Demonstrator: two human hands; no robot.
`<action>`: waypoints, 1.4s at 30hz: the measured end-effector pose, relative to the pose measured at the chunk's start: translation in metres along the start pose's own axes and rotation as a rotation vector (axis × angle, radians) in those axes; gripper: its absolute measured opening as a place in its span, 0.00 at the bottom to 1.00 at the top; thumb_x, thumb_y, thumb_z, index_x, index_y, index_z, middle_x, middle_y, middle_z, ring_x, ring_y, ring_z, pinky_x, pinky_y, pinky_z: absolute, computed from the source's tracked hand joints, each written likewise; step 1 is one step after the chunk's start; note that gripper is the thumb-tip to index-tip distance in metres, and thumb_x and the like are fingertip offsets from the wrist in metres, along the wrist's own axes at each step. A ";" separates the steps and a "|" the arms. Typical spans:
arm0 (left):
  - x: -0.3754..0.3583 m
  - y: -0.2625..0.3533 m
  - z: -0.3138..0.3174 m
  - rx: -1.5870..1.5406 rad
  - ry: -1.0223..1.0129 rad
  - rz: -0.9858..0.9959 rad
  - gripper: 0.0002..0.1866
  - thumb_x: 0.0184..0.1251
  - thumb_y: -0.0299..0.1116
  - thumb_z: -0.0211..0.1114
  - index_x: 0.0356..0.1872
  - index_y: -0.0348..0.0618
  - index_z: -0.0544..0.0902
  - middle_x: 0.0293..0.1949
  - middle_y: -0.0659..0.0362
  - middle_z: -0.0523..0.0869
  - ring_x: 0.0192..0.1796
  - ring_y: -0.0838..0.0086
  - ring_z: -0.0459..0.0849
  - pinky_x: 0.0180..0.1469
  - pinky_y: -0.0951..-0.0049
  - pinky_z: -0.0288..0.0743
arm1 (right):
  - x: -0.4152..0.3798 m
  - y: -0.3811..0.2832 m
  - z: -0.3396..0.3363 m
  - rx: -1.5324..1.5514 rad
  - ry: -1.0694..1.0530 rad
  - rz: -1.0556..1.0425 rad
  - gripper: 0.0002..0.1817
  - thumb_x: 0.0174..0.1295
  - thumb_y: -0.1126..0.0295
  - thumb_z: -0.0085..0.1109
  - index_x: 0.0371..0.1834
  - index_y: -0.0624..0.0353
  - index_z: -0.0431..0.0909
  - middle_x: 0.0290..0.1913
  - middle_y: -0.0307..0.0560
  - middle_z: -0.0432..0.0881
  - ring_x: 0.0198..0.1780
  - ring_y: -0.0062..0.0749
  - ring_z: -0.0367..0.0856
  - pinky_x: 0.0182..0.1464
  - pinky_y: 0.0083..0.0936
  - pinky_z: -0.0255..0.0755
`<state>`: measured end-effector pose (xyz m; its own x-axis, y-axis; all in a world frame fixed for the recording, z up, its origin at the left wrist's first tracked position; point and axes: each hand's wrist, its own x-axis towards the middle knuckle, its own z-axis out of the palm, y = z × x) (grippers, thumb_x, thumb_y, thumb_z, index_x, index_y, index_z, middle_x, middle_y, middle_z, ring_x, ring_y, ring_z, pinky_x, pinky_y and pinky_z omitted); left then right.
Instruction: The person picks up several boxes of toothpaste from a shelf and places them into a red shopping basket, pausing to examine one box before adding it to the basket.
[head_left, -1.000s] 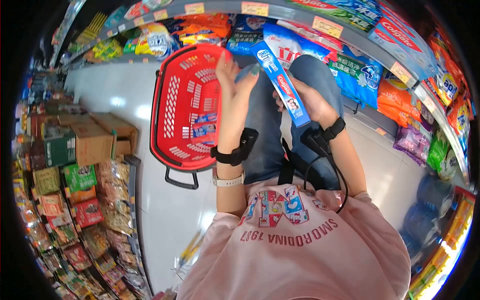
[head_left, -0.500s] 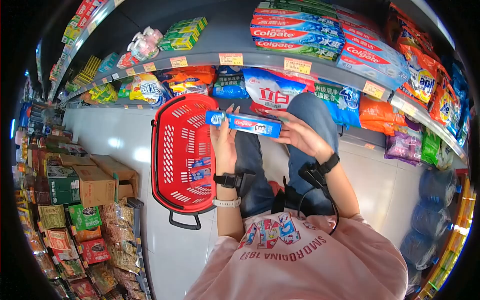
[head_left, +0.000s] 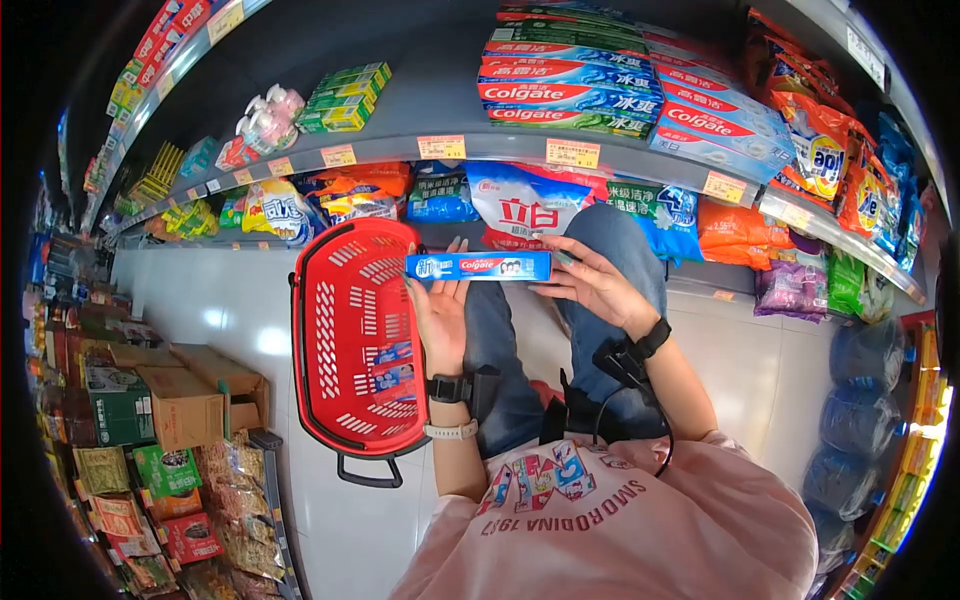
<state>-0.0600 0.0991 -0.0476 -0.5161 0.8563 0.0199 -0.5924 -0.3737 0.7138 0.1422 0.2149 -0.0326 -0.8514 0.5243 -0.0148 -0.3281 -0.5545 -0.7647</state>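
A blue Colgate toothpaste box (head_left: pixel 478 267) is held level in front of me, its printed long side facing up. My left hand (head_left: pixel 440 320) supports its left end, with fingers passing behind the box and their tips showing above it. My right hand (head_left: pixel 602 287) grips the right end between thumb and fingers. Just left of my left hand stands a red shopping basket (head_left: pixel 325 340) on the floor, with a few blue-and-red boxes (head_left: pixel 393 378) lying inside it.
Stacked Colgate boxes (head_left: pixel 570 95) and pump bottles (head_left: pixel 268 118) stand on the shelf ahead. Bagged detergent (head_left: pixel 530 205) fills the level below, close to my knees. Cardboard cartons (head_left: pixel 178 405) and packaged food are at left; large water bottles (head_left: pixel 850 430) stand at right.
The toothpaste box has turned from slanting to nearly level. My left fingers have shifted from its top edge to behind it. The view has moved slightly.
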 end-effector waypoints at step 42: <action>0.004 -0.002 -0.005 0.019 0.084 -0.026 0.27 0.74 0.53 0.37 0.52 0.37 0.71 0.57 0.45 0.75 0.63 0.60 0.71 0.66 0.60 0.63 | 0.007 0.008 -0.004 0.173 0.124 0.140 0.32 0.71 0.47 0.34 0.68 0.60 0.55 0.64 0.53 0.66 0.66 0.41 0.65 0.67 0.46 0.58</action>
<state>-0.0640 0.1013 -0.0527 -0.5515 0.8322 -0.0572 -0.5947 -0.3442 0.7265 0.1351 0.2174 -0.0414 -0.8405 0.5036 -0.2001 -0.2845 -0.7243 -0.6280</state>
